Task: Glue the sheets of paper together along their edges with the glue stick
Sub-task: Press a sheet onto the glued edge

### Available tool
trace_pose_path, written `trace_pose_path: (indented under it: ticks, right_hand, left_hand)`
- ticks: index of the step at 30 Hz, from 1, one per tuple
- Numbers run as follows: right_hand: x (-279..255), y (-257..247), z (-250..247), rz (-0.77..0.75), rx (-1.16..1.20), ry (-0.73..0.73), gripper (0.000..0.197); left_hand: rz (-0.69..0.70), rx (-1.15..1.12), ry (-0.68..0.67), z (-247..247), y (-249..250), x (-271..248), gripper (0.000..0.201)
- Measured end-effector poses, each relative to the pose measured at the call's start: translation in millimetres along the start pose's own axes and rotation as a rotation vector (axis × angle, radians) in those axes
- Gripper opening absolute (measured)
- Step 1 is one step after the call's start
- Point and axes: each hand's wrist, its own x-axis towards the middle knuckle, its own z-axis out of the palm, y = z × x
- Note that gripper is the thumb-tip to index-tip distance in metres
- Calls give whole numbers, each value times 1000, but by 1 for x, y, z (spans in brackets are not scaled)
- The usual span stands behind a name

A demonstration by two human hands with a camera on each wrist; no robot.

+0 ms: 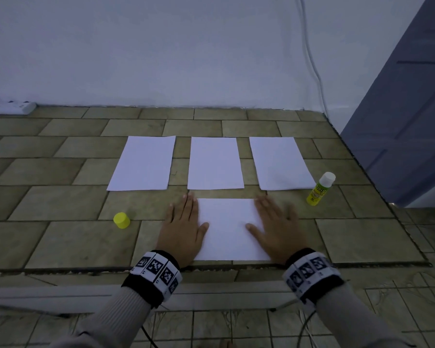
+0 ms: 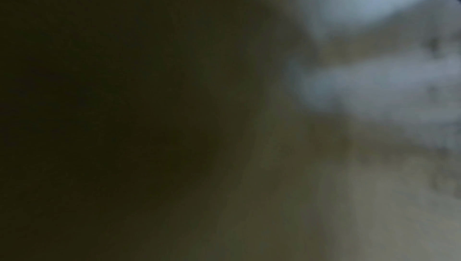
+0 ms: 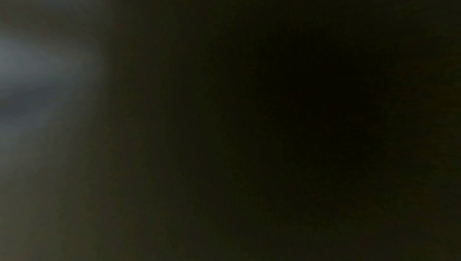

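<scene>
A white sheet of paper [image 1: 229, 229] lies on the tiled surface in front of me. My left hand [image 1: 183, 222] lies flat at its left edge with straight fingers, thumb on the paper. My right hand [image 1: 274, 223] lies flat over its right edge, thumb on the paper. Three more white sheets lie in a row beyond: left [image 1: 143, 163], middle [image 1: 215, 163], right [image 1: 281, 163]. The yellow glue stick [image 1: 320, 189] stands uncapped to the right, white tip up. Its yellow cap [image 1: 121, 220] sits left of my left hand. Both wrist views are dark and blurred.
A white power strip [image 1: 10, 107] lies at the far left by the wall. White cables [image 1: 312, 56] run down the wall at the back right. A grey-blue door [image 1: 412, 109] stands at the right. The tiled surface's front edge [image 1: 211, 268] runs just below my wrists.
</scene>
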Motion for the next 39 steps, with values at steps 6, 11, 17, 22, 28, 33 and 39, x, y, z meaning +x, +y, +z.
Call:
trace_pose_path:
  ticks: [6, 11, 17, 22, 28, 33, 39]
  right_hand:
    - [-12, 17, -10, 82, -45, -22, 92]
    - [-7, -39, -15, -36, 65, 42, 94]
    - [10, -80, 5, -96, 91, -10, 92]
    - [2, -30, 4, 12, 114, 19, 107]
    - [-20, 20, -12, 137, 59, -83, 91]
    - [-22, 18, -52, 83, 362, -8, 42]
    - [-1, -7, -83, -115, 363, -234, 51]
  left_hand:
    - [2, -11, -14, 1, 1, 0, 94]
    - [-22, 2, -14, 2, 2, 0, 74]
    - [1, -15, 1, 1, -1, 0, 77]
    - [8, -34, 14, 3, -2, 0, 80]
    - [3, -25, -9, 2, -1, -1, 92]
    - [-1, -24, -44, 0, 2, 0, 97]
    - [-6, 5, -124, -10, 6, -2, 120]
